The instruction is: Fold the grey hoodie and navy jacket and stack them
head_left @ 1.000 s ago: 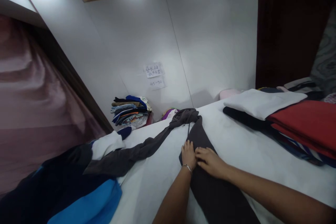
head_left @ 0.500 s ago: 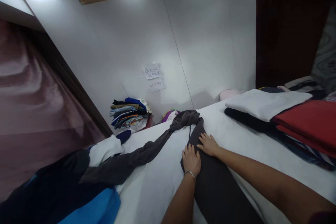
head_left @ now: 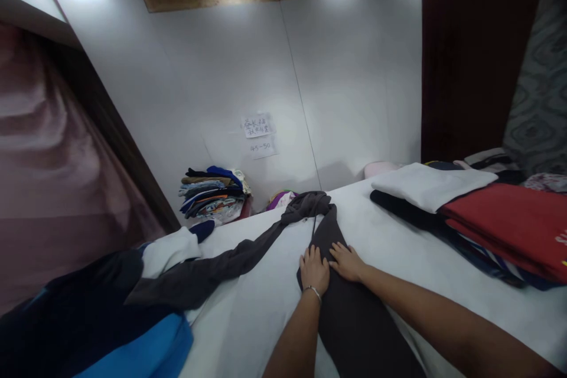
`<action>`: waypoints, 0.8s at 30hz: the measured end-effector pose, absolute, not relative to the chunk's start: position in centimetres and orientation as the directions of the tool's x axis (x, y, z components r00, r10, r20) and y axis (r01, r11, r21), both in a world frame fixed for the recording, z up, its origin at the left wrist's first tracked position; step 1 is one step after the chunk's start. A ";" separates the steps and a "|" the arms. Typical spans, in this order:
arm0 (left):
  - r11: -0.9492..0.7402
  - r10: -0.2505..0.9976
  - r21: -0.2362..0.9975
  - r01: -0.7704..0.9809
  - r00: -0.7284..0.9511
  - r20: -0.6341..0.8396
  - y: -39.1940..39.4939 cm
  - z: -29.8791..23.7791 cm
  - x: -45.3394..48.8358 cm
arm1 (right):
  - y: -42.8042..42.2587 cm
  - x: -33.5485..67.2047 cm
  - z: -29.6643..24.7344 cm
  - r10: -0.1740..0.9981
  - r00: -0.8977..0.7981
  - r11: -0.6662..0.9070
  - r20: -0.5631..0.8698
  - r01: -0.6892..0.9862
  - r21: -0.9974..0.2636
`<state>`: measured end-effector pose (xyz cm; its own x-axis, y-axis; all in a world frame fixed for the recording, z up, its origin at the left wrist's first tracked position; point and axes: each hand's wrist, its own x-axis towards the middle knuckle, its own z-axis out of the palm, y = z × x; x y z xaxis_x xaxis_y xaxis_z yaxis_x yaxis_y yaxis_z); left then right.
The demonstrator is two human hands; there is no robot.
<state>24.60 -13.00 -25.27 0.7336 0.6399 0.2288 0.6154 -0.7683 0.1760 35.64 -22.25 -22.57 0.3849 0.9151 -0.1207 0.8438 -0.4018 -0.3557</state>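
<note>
A pair of dark grey trousers (head_left: 358,325) lies across the white-covered table. One leg is spread toward me, the other stretches off to the left, and the far top end is bunched up with a thin cord (head_left: 314,225) near it. My left hand (head_left: 315,270), with a bracelet at the wrist, rests flat on the left edge of the near leg, fingers extended. Just right of it, my right hand (head_left: 346,261) presses flat on the same leg, fingers spread. Neither hand grips the cloth.
Folded white (head_left: 432,184) and red (head_left: 509,218) garments are stacked at the right. Dark navy (head_left: 88,301), white (head_left: 170,253) and bright blue (head_left: 146,348) clothes lie at the left. Beyond the table, a pile of folded clothes (head_left: 215,192) stands by the wall with paper signs (head_left: 259,125).
My right hand has slid a little toward me along the trouser leg, while my left hand stays at about the same spot on it. The camera view has shifted slightly.
</note>
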 end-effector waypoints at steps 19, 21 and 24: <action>-0.800 0.565 0.257 0.542 0.825 0.018 -20.6 -23.9 16.5 | -39.9 28.0 -22.6 0.968 0.225 -0.239 -0.112 0.687 -0.686; -0.813 0.532 0.282 0.509 0.847 0.006 -22.6 -23.8 15.1 | -39.0 29.1 -23.1 0.956 0.289 -0.243 -0.055 0.672 -0.699; -0.836 0.463 0.328 0.440 0.886 -0.007 -25.8 -23.5 13.1 | -36.8 31.1 -24.5 0.901 0.432 -0.294 0.035 0.671 -0.681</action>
<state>13.14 -25.83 -23.51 0.8862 0.4632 -0.0072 0.4397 -0.8362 0.3277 31.13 -36.76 -24.53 0.4315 0.9014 0.0354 0.6706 -0.2942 -0.6810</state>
